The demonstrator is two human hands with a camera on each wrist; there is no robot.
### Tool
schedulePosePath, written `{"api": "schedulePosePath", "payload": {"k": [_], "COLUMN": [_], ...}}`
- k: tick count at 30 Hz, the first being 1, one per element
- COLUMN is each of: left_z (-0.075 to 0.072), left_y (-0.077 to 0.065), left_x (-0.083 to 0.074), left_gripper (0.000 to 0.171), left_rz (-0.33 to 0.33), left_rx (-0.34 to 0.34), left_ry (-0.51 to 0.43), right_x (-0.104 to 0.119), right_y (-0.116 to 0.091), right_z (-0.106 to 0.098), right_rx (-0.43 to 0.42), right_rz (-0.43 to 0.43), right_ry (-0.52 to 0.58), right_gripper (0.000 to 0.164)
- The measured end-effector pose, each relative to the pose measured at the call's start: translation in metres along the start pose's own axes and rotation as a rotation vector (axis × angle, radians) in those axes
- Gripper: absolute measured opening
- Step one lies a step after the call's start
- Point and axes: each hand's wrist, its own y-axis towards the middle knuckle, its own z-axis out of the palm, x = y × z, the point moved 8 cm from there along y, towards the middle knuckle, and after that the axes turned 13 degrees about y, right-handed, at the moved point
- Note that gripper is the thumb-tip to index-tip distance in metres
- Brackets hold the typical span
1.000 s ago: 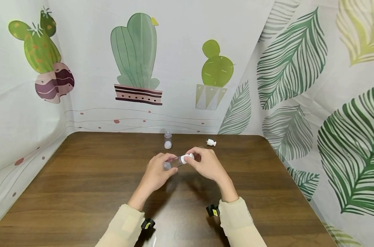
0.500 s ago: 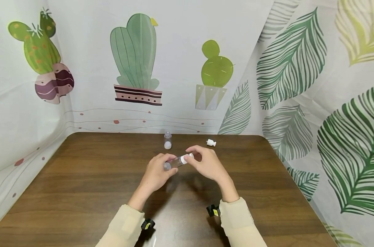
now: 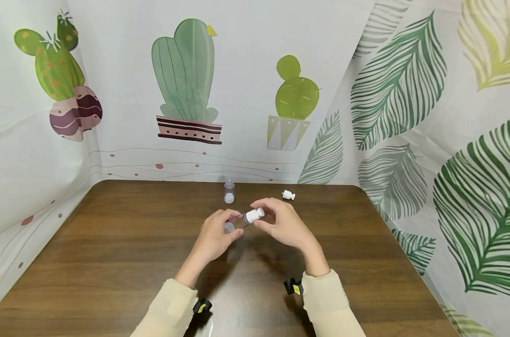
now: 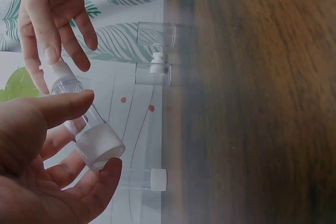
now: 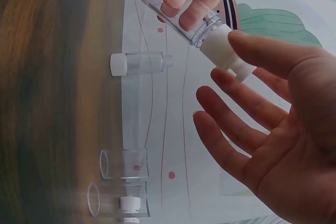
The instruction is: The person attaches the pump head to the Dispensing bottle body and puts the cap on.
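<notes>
While our left hand (image 3: 216, 234) held the clear bottle (image 3: 240, 221), its white top (image 3: 252, 216) pointed into our right hand (image 3: 285, 224)

As we looked just past our cuffs (image 3: 172, 299), we saw the left thumb and fingers curled round the bottle's body, one fingertip against its white base (image 4: 100, 144). That hand bore the bottle above the tabletop (image 3: 145, 252), neither upright nor flat: the long axis ran slantwise from the left fingers, outward and to their right, toward the right fingers. Clear neck (image 5: 211, 20) showed between the body and the white top.

Our right fingers were spread wide about the white top, the thumb at its near side, the forefinger on the far side; whether the thumb pressed or merely brushed it, we could not tell. So the left hand was nearer the base and the right nearer the top, and we judged that anything done to the top would hang on that one line.

Beyond the left fingertips, a second bottle (image 3: 229, 193) stood upright without a top. Past the right knuckles we saw a loose white pump (image 3: 288, 194) and two clear cups (image 5: 126, 163), though whether it lay inside one or behind it we could not tell. Farthest off, behind everything, hung a printed cloth (image 3: 246, 89).
</notes>
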Motion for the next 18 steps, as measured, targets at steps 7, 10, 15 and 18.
{"api": "schedulePosePath", "payload": {"k": [7,10,15,18], "left_z": [0.0012,0.0018,0.002,0.0015], "left_y": [-0.0005,-0.0007,-0.0002,-0.0001], "left_x": [-0.001,-0.0009,-0.001,-0.0014], "left_gripper": [0.033,0.033,0.033,0.033], "left_rz": [0.016,0.02,0.018,0.016], "left_rx": [-0.005,-0.008,-0.001,0.002], "left_ry": [0.013,0.014,0.009,0.004], "right_x": [0.0012,0.0014,0.0016,0.0022], "right_y": [0.001,0.0012,0.0017,0.0021], "right_z": [0.0029,0.0035,0.0038,0.0042], "right_rx": [0.013,0.01,0.0,-0.008], "right_rz": [-0.01,-0.008,-0.007,-0.005], "right_ry": [0.009,0.002,-0.007,-0.01], "right_gripper": [0.028,0.026,0.024,0.023]}}
